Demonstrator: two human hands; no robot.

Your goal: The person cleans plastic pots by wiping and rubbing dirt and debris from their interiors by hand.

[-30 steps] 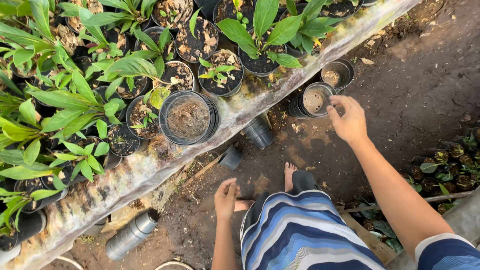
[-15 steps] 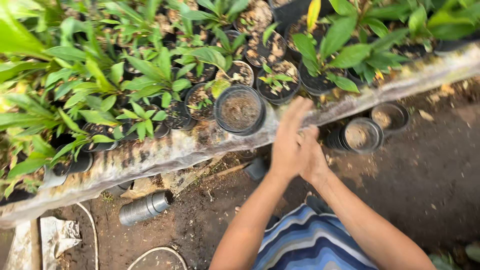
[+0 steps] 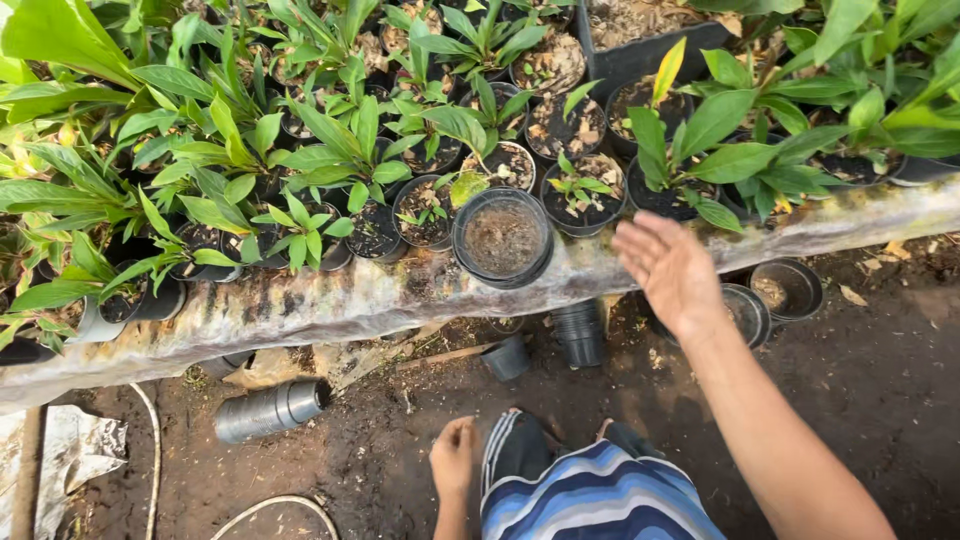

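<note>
My right hand [image 3: 668, 268] is raised with fingers spread, empty, hovering over the edge of a long plastic-covered bench [image 3: 330, 300]. Just left of it stands a black pot [image 3: 502, 238] filled with soil and no plant. My left hand [image 3: 453, 456] hangs low near my knee, close to the dirt ground, fingers loosely curled, holding nothing. Striped blue and white shorts [image 3: 590, 495] fill the bottom of the view.
Many black pots with green leafy seedlings [image 3: 340, 160] crowd the bench. On the ground lie a stack of empty black pots [image 3: 580, 333], a single small pot [image 3: 507, 357], two soil-filled pots [image 3: 785, 290] at right, a lying stack of grey pots [image 3: 268, 408] and a white hose [image 3: 270, 505].
My two hands, pressed together in front of the soil-filled pot half a second ago, have parted. The right one stays raised and open, the left has dropped toward my knee.
</note>
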